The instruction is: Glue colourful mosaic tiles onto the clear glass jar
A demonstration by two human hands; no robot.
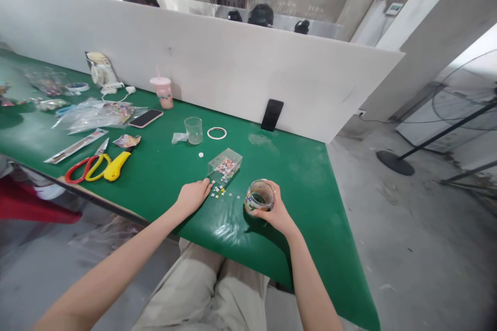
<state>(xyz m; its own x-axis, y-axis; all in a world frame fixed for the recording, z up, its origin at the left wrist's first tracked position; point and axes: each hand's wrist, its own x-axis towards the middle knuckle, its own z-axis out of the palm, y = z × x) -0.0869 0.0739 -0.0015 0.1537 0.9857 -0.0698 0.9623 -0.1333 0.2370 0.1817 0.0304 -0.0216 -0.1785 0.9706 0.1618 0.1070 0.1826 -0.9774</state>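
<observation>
- The left hand [193, 195] lies knuckles up near the front edge of the tabletop [310, 176], fingertips curled down onto the scattered bits [219, 192]; they hide whether a bit is pinched, so I cannot tell
- The bits are too small to make out beyond pale and coloured specks
- The right hand [276, 212] is wrapped around the jar [259, 196], holding it upright on the tabletop near the front edge; the palm covers its near right side
- The far left corner of the tabletop is cut off, and the clutter there blurs
- A box [225, 164] of similar bits stands just behind the loose ones, with a cup [193, 130] and a ring [216, 133] further back
- Scissors [86, 168] and a knife [116, 165] lie by the left front edge, well apart from both hands
- The tabletop is a glossy green sheet; jar and cup are clear and round, the box clear and square-cornered
</observation>
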